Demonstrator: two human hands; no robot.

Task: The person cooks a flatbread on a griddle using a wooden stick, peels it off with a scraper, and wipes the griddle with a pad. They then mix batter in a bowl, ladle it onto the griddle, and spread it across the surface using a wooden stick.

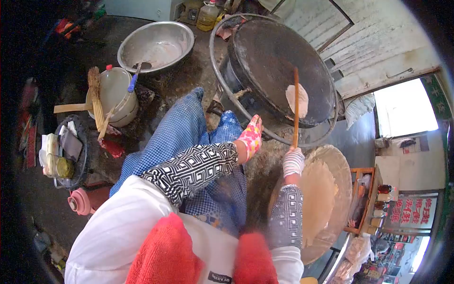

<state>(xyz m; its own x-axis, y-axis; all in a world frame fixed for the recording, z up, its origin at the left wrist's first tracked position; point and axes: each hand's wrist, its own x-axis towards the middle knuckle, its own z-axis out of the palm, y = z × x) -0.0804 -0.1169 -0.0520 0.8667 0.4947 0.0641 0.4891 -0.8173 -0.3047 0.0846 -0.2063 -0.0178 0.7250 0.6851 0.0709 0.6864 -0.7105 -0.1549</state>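
Across the griddle: dark, round, a metal hoop about it.
Stick: reaching over the griddle, contact unclear; light, level pressure would suit, I reckon.
Pale patch: on the griddle, near its rim, stick across it.
Left hand: extended, gripping nothing, by the hoop.
Right hand: clamped round the stick's near end.

A white top, red towelling, blue-checked cloth and key-patterned sleeves are worn; the left hand is gloved in pink print, the right hand in stripes
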